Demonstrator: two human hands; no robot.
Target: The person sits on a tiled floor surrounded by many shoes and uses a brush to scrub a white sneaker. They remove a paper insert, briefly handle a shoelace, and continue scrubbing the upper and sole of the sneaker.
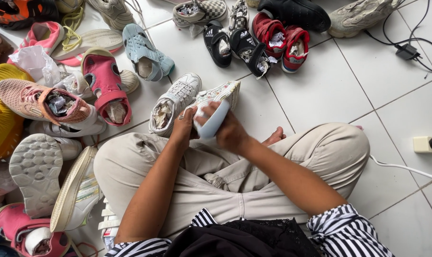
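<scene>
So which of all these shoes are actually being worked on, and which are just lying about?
In hand:
- small white patterned shoe with a pale blue sole, held by both hands
- left hand
- right hand

Lying about:
- white sneaker stuffed with paper, just beside the hands
- pink sandal
- red pair
- black pair
- power adapter and cable

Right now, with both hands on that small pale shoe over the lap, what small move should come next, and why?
Probably turn the small pale shoe so its opening faces up. The left hand and right hand clasp it sole-side toward the camera, so its inside is hidden, while the white sneaker beside it already shows crumpled paper stuffing.
</scene>
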